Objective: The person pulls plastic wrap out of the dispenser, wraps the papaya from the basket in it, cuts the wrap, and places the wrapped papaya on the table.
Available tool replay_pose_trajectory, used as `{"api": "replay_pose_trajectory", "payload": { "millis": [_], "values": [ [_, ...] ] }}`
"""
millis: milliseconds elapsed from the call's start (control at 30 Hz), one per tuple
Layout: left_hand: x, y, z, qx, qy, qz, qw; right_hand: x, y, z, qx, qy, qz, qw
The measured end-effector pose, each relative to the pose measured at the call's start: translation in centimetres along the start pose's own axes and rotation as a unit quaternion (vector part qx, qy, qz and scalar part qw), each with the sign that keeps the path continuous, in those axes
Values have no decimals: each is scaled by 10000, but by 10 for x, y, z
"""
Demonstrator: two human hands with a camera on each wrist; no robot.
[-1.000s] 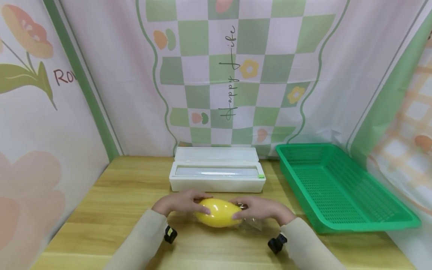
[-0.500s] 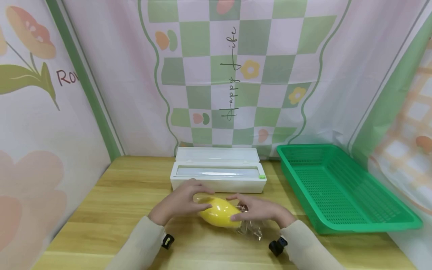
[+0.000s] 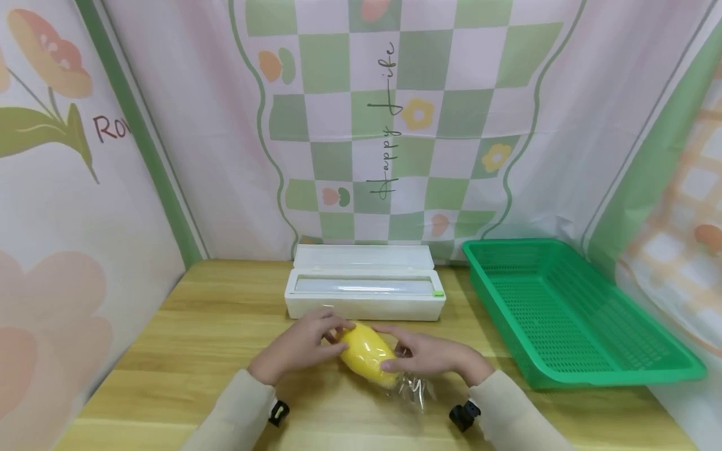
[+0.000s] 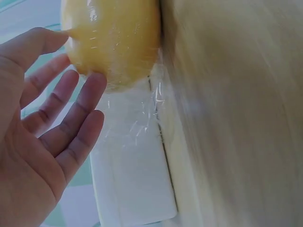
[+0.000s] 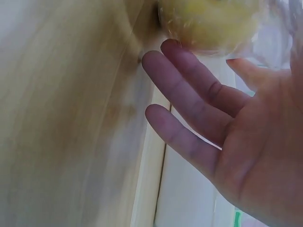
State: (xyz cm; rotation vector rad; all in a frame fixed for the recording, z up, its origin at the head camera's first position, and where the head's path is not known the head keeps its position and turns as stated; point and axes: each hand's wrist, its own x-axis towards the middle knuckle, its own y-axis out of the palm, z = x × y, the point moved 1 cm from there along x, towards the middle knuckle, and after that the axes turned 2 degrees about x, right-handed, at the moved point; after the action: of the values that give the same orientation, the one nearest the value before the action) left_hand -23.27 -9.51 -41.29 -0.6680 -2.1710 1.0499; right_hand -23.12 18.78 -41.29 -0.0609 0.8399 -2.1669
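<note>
A smooth yellow oval fruit [image 3: 365, 354] lies on the table, wrapped in shiny clear cling film. My left hand [image 3: 307, 340] holds its far left end between thumb and fingertips. On the near right side, my right hand [image 3: 437, 354] grips it with the thumb in front and the index finger over the far side. Loose crinkled film [image 3: 414, 389] sticks out beneath the right hand. The left wrist view shows film also trailing from the fruit's end [image 4: 113, 42], with the lower fingers relaxed. In the right wrist view the fruit [image 5: 208, 23] is partly cut off.
A white cling film dispenser [image 3: 363, 309] with its lid raised stands just behind the hands, a roll inside and a small green piece at its right end. To the right is a green perforated basket [image 3: 507, 332]. A patterned curtain [image 3: 372, 125] hangs behind the wooden table [image 3: 186, 351].
The fruit has turned clockwise, its left end swinging away and its right end coming nearer. My left hand lifted off it, then took hold again. More loose film shows at the right.
</note>
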Motion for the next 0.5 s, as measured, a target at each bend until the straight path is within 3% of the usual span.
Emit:
{"api": "replay_pose_trajectory", "payload": {
  "millis": [267,500],
  "values": [
    [2,11,7,-71,-258,37,9996,3,2,0,-36,-279,-583,9979],
    [4,15,9,-1130,-500,-12,9923,10,9,8,-190,-444,-517,9975]
  ]
}}
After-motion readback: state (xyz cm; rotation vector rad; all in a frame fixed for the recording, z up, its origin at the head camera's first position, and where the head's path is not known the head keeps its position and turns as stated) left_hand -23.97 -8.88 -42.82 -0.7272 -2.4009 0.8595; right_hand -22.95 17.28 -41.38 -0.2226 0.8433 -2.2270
